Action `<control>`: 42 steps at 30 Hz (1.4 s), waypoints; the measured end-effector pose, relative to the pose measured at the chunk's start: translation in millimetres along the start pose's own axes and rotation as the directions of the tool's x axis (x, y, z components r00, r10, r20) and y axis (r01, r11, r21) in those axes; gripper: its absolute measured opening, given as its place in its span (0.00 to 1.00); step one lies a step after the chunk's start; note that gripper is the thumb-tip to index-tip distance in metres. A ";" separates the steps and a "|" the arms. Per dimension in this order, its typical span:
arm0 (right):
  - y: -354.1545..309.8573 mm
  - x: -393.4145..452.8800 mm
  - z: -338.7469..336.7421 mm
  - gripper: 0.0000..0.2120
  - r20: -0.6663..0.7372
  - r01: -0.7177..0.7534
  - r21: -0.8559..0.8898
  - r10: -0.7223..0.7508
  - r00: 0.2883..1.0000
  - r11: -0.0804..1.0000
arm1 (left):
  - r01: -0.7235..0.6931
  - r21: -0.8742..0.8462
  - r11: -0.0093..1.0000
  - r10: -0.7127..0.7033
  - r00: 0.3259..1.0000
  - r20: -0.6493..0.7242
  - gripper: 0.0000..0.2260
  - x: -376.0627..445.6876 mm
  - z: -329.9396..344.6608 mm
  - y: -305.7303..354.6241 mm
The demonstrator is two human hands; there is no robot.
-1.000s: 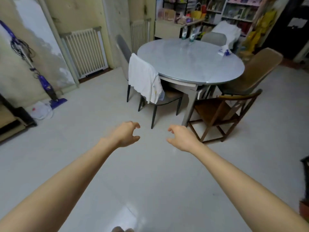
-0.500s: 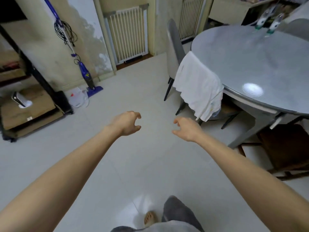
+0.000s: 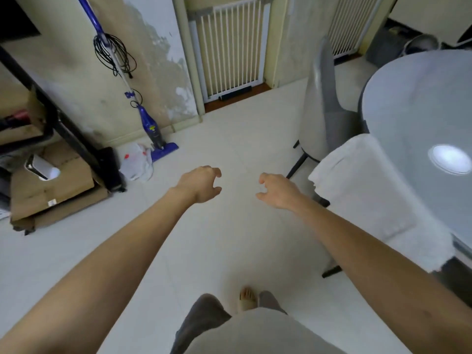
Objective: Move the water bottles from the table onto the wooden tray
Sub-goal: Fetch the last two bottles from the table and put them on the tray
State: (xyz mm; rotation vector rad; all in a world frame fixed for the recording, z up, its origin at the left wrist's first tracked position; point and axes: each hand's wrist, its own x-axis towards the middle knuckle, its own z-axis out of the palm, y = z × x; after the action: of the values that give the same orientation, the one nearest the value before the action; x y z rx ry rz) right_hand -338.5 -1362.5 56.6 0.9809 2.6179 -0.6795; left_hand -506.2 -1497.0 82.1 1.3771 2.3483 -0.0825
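Note:
My left hand (image 3: 200,183) and my right hand (image 3: 278,190) are stretched out in front of me over the pale floor, fingers loosely curled, holding nothing. The round grey table (image 3: 413,108) fills the right edge of the view, to the right of my right hand. No water bottle and no wooden tray are in view at this moment.
A chair with a white towel (image 3: 367,200) draped over it stands at the table's near side, and a grey chair (image 3: 324,103) behind it. A blue vacuum (image 3: 150,126) leans on the left wall by a plastic bag (image 3: 135,162). Cardboard boxes (image 3: 51,185) and a black shelf frame sit far left.
The view has swung left and closer to the table; the two bottles at the table's far side have left the frame. Both hands stay extended and hold nothing.

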 end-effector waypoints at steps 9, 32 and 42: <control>5.9 246.3 -91.5 0.22 0.039 0.014 -0.031 -0.013 0.999 0.999 | -0.006 0.032 0.999 0.005 1.000 0.027 0.21 235.3 -72.2 -66.5; 234.3 736.9 -427.5 0.20 -0.157 -0.343 -0.016 0.336 0.929 0.939 | -0.407 0.287 0.867 0.420 0.908 0.018 0.19 898.5 -352.5 63.6; 395.8 894.2 -555.0 0.21 -0.174 -0.511 0.082 0.517 0.838 0.855 | -0.600 0.366 0.711 0.599 0.790 0.131 0.19 1159.2 -419.5 196.1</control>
State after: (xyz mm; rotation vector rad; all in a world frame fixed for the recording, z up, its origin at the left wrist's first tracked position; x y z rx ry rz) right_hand -775.8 -326.7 45.3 1.7472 2.3162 -0.5071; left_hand -966.9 -337.2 55.4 2.2762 1.8089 -0.3770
